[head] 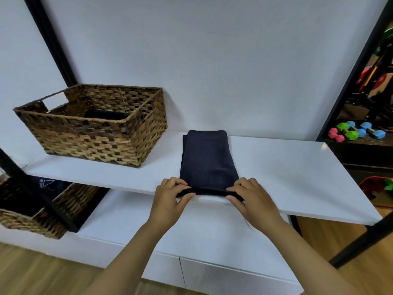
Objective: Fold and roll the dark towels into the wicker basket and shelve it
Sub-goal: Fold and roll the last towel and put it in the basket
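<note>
My left hand (170, 193) and right hand (247, 193) pinch the folded dark towel's (207, 160) near edge to start rolling it away, toward the wall, right of the wicker basket (93, 133).

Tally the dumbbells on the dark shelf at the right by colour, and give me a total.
Pink dumbbell: 1
Green dumbbell: 1
Blue dumbbells: 2, one in front and one partly hidden behind the green.
Total: 4
</note>
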